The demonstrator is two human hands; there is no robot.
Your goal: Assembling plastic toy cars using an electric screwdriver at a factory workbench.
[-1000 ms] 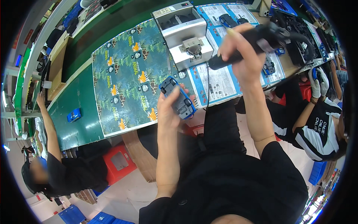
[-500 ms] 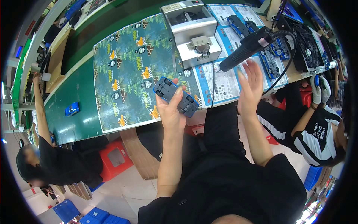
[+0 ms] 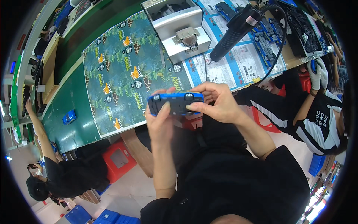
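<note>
A blue toy car (image 3: 175,103) with a black underside is held between both my hands, its underside and wheels turned up toward me. My left hand (image 3: 159,121) grips one end, thumb pressed on the black base. At the other end, my right hand (image 3: 218,102) pinches the car between thumb and fingers. Beyond the hands, a black electric screwdriver (image 3: 233,35) hangs tilted over the printed sheets, a cable running from its top. A silver metal machine (image 3: 182,31) with a small bracket stands on the bench just past the car.
Several blue toy cars (image 3: 264,46) lie at the bench's right, beside a black tray (image 3: 304,39) of dark parts. Another blue car (image 3: 69,117) sits on the green bench top (image 3: 76,134) at left. Co-workers sit on both sides; a red stool (image 3: 120,160) stands at left.
My right hand has come down from beside the screwdriver and taken hold of the car. The car has turned from slanting to nearly level, and the view has shifted slightly.
</note>
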